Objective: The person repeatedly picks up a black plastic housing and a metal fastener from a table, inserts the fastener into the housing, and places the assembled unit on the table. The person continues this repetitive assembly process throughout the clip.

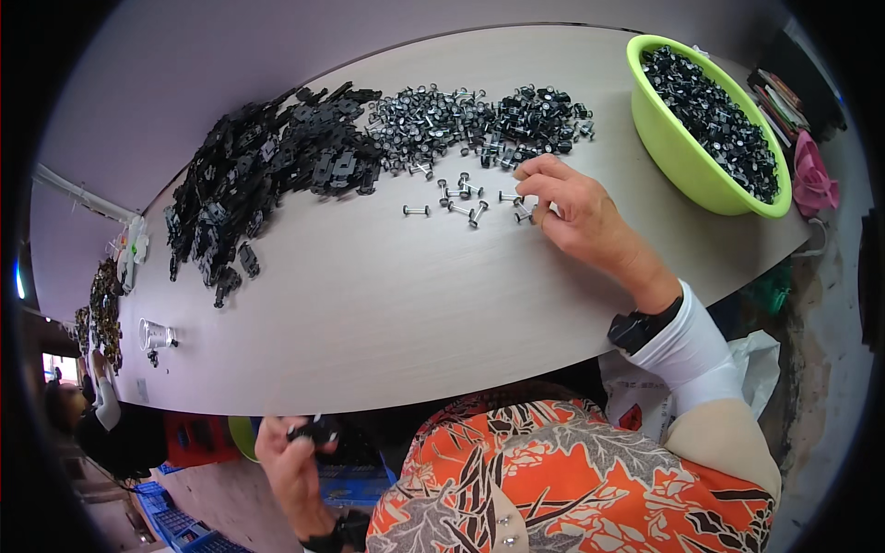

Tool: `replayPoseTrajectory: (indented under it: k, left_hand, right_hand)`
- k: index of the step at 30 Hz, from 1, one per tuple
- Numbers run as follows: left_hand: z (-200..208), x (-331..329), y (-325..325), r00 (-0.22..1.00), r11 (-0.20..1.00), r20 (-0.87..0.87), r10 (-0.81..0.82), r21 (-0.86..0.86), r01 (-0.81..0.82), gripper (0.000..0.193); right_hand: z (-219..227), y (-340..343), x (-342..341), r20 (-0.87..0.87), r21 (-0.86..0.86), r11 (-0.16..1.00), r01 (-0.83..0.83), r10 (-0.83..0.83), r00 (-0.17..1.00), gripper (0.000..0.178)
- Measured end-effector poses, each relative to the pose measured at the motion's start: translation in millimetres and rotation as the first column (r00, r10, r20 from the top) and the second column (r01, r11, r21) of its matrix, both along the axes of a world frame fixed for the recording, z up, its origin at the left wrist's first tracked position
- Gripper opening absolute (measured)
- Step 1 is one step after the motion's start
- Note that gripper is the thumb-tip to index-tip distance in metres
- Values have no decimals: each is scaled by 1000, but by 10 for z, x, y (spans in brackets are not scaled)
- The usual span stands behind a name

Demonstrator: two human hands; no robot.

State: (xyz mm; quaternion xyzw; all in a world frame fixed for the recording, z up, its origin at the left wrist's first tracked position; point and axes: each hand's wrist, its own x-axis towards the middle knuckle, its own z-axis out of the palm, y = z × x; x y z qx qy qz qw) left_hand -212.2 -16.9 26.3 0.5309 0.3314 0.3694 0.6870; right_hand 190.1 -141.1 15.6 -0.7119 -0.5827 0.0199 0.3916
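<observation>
Red diamond sign (631, 417), on white bag (758, 364)

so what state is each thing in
left hand: closed on a black part
right hand: curled, at loose axles
loose axles: lying scattered
axle pile: heaped beside the plates
plates: heaped on the table
basin: upright, full of small pieces
cup: upright or tipped, can't tell

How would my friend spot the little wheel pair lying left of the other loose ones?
Find the big green tub at the right end of the table, then go left past the right hand to the loose wheel pairs. The leftmost pair lies almost level across the picture, and it sits apart, while several of its neighbours bunch together.
</observation>
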Motion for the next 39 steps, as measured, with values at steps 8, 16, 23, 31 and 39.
replayPoseTrajectory:
  k: [8, 16, 23, 31, 39]
  left_hand:
    - [-1397, -1436, -122, 689, 864, -631, 356, -58, -500, 19]
    - [-134, -275, 536, 690, 661, -269, 671, 639, -394, 11]
    - [-92, 1736, 1578, 849, 313, -373, 374, 913, 263, 30]
    - [-173, 2640, 1728, 459, 539, -832, 311, 552, 636, 63]
    - [-226, 1855, 1178, 690, 463, -712, 134, 660, 592, 73]
  right_hand:
    - [-107, 86, 81, 128, -132, 984, -120, 136, 982, 36]
    - [-194, 100, 97, 107, -69, 994, -79, 87, 990, 29]
    - [-102, 137, 56, 18, 65, 996, -57, 55, 998, 28]
    - [-90, 31, 118, -40, -31, 1000, -4, 3, 999, 24]
    - [-156, 81, 78, 112, -30, 995, -93, 95, 989, 23]
